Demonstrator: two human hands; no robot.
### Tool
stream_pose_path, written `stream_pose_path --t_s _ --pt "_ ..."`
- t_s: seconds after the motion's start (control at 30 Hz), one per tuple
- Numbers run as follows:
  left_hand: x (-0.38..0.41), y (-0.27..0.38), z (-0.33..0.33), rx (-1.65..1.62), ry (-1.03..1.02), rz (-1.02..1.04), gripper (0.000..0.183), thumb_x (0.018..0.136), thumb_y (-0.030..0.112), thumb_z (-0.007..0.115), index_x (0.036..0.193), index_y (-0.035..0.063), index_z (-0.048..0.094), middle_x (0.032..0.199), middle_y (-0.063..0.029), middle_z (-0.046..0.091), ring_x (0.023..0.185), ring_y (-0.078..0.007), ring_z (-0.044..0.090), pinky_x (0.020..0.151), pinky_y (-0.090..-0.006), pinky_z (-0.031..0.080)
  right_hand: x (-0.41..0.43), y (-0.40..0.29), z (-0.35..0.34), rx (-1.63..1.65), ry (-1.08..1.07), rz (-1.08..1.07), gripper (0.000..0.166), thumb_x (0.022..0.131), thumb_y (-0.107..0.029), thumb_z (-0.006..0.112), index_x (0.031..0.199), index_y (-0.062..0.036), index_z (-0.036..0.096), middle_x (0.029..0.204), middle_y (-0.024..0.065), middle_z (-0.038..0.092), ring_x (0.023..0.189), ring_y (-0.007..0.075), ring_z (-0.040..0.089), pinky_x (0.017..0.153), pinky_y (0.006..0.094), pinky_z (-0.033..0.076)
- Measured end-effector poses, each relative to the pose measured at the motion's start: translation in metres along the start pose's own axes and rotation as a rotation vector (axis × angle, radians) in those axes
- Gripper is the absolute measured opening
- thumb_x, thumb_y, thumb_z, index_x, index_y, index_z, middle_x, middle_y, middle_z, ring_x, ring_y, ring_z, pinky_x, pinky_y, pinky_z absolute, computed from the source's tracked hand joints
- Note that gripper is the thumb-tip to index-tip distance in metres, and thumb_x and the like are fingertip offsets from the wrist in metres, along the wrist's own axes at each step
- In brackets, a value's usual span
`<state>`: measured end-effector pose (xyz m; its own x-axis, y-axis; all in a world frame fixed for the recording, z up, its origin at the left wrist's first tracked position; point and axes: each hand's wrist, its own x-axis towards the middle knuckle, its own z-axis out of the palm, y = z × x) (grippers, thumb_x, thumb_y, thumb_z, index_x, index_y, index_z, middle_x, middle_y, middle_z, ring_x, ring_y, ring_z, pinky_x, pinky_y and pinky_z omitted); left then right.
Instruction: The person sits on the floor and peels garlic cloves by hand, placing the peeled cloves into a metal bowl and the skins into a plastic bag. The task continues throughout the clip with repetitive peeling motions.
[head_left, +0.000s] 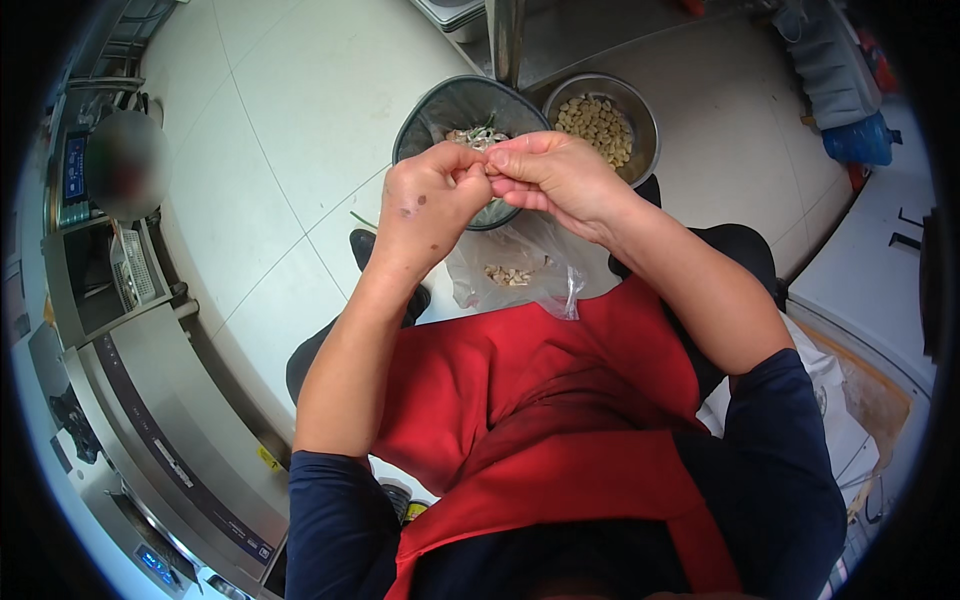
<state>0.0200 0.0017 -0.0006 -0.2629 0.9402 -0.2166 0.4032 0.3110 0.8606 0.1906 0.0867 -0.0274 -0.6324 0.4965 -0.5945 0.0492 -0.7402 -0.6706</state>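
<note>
Over a lined waste bin (409, 124), the fingertips of my left hand (427, 202) and my right hand (562, 176) meet. They pinch a small brownish piece, apparently a garlic clove (492, 171), mostly hidden by the fingers. Scraps (480, 136), some white and some green, show inside the bin. Just beyond my right hand, a stainless steel bowl (651, 135) holds many pale peeled garlic cloves (596, 124). Below my hands, near the red apron (525, 360), lies an open clear plastic bag (469, 292) with several garlic cloves (510, 274) in it.
A steel table leg (506, 45) rises directly behind the bin. Stainless kitchen equipment (195, 397) lines the left side. At the right stand a white appliance (847, 255) and a blue plastic bottle (859, 141). My knees flank the bag, and a dark shoe (361, 246) rests on the tiles.
</note>
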Motion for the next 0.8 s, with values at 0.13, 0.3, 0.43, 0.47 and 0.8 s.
stream_pose_path --t_s 0.13,0.3,0.43,0.47,0.8 --pt "0.0020 -0.0044 0.0043 0.000 0.042 0.070 0.018 0.095 0.014 0.070 0.100 -0.0023 0.075 0.077 -0.0017 0.070 0.071 -0.0056 0.059 0.064 -0.0240 0.049 -0.0029 -0.0039 0.0000 0.007 -0.035 -0.002 0.031 0.103 -0.022 0.070 0.124 0.0004 0.068 0.107 0.0051 0.073 0.094 0.0093 0.069 0.086 0.0243 0.057" --pt "0.0025 -0.0055 0.0053 0.052 0.097 0.130 0.018 0.092 0.015 0.069 0.099 -0.0002 0.075 0.073 -0.0084 0.071 0.066 -0.0138 0.065 0.065 -0.0301 0.054 0.0006 -0.0043 -0.0019 0.030 -0.078 0.002 0.035 0.105 -0.024 0.068 0.129 0.0007 0.066 0.112 0.0053 0.072 0.098 0.0097 0.068 0.087 0.0251 0.057" --pt "0.0020 -0.0066 0.0021 -0.027 0.045 0.096 0.019 0.094 0.016 0.068 0.101 0.0009 0.076 0.075 -0.0108 0.072 0.067 -0.0174 0.068 0.066 -0.0314 0.055 0.0021 -0.0035 -0.0042 0.048 -0.089 0.010 0.037 0.105 -0.025 0.067 0.131 0.0012 0.064 0.113 0.0061 0.071 0.098 0.0104 0.068 0.088 0.0255 0.057" --pt "0.0011 -0.0054 0.0007 -0.002 0.026 0.096 0.019 0.096 0.016 0.068 0.103 0.0009 0.077 0.076 -0.0085 0.072 0.068 -0.0140 0.066 0.066 -0.0293 0.053 0.0028 -0.0028 -0.0050 0.038 -0.082 0.014 0.037 0.105 -0.025 0.066 0.131 0.0014 0.065 0.113 0.0063 0.071 0.098 0.0107 0.068 0.088 0.0256 0.057" --pt "-0.0016 -0.0059 -0.0018 0.128 0.009 0.127 0.020 0.097 0.019 0.070 0.105 0.0015 0.077 0.076 -0.0058 0.073 0.068 -0.0094 0.064 0.064 -0.0273 0.053 0.0029 0.0033 -0.0001 0.013 -0.020 -0.003 0.032 0.105 -0.024 0.066 0.125 0.0011 0.068 0.111 0.0069 0.072 0.098 0.0119 0.068 0.089 0.0265 0.057"
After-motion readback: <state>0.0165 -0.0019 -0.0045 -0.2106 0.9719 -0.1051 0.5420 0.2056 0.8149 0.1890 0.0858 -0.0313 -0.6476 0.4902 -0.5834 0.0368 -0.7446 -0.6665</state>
